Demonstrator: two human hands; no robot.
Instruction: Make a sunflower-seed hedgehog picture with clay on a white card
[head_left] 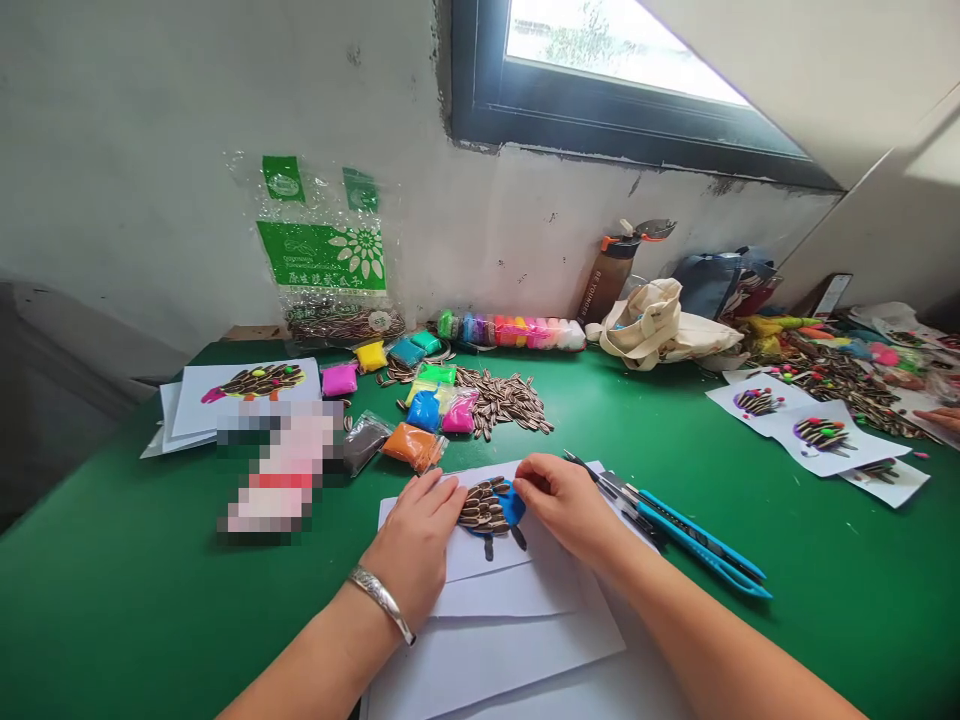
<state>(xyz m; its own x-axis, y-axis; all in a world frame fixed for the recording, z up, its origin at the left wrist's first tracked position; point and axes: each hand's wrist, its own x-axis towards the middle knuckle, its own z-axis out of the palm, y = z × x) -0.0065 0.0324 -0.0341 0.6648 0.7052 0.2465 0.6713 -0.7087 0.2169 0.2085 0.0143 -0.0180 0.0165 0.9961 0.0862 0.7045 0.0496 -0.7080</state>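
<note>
A white card [480, 560] lies on the green table [135, 600] in front of me, on top of more white sheets. On it sits a blue clay shape [510, 505] partly covered with striped sunflower seeds [480, 505]. My left hand [416, 540], with a silver bracelet at the wrist, lies flat on the card just left of the seeds, fingers stretched out. My right hand [562, 500] pinches at the top right edge of the blue shape; what the fingertips hold is too small to make out.
Blue-handled scissors [690, 535] lie right of my right hand. A loose seed pile [502, 395], coloured clay packets [427, 410] and a seed bag [330, 260] sit behind. Finished seed pictures [817, 435] lie far right, near another person's hand [937, 418]. A cloth bag [660, 325] and bottle stand by the wall.
</note>
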